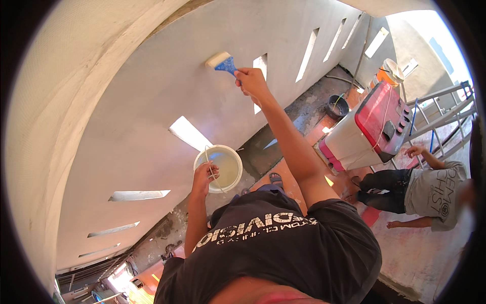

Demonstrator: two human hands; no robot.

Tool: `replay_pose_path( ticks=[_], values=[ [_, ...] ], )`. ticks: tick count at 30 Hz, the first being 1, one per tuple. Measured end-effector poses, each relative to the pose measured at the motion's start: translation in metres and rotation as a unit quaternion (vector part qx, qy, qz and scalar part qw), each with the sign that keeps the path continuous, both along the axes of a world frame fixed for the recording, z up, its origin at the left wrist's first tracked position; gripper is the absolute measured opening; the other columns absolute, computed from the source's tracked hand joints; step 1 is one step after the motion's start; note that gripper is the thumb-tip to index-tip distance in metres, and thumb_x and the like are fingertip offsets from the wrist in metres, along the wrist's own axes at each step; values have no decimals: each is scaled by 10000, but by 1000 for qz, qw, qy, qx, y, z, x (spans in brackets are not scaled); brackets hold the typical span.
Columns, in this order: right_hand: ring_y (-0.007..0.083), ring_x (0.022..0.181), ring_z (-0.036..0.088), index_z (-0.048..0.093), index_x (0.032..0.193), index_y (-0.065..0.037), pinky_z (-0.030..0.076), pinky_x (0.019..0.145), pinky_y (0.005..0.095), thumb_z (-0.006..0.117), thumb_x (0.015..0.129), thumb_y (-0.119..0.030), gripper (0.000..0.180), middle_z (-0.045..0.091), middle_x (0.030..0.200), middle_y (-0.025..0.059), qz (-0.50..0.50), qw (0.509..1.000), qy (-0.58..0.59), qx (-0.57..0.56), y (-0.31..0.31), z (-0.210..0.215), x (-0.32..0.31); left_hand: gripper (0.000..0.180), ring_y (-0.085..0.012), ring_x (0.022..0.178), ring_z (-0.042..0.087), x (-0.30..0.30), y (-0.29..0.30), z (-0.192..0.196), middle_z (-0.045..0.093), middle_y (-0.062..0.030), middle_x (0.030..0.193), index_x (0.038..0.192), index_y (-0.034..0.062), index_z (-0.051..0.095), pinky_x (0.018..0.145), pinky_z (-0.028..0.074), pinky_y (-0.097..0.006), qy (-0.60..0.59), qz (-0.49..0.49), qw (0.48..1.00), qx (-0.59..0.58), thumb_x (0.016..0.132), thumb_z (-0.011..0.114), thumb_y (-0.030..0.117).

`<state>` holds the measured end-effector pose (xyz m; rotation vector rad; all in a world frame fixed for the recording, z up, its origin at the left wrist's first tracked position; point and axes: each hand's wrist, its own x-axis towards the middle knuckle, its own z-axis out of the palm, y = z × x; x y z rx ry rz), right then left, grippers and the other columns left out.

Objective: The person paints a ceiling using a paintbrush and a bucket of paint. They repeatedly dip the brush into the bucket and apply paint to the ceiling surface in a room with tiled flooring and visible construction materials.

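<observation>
My feed: right hand (252, 82) is closed round the blue-handled brush (223, 63), far of the body. Brush's long axis runs from that fist leftward and slightly far; bristles lie at the wall (152, 101), contact pressure I cannot tell. Left hand (204, 178) is curled on the bail (208, 157) of the bucket (240, 164), near side. Key relation, my judgement: bucket sits almost straight nearward of the brush, left hand much nearer it.

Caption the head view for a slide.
Right hand holding a brush at a grey wall, left hand holding a pale bucket by its handle.
</observation>
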<state>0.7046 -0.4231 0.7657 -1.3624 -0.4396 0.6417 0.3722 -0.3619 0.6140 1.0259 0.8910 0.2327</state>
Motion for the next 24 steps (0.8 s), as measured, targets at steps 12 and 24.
replay_pose_path(
  ticks=[12, 24],
  values=[
    [61, 437, 380, 684, 1210, 12, 270, 402, 241, 576, 988, -125, 282, 540, 646, 16, 2, 999, -22, -37, 8, -53, -13, 251, -152, 816, 631, -13, -1, -2, 659, -67, 889, 1072, 47, 590, 752, 545, -336, 5, 36, 999, 5, 986, 593, 283],
    [37, 456, 337, 671, 1176, 67, 239, 425, 230, 572, 979, -85, 269, 547, 671, 27, 81, 992, -59, 81, 2, 80, -1, 228, -144, 810, 625, -14, -9, -1, 654, -58, 882, 1012, 61, 593, 763, 544, -327, 7, 71, 997, 10, 985, 596, 287]
  ],
)
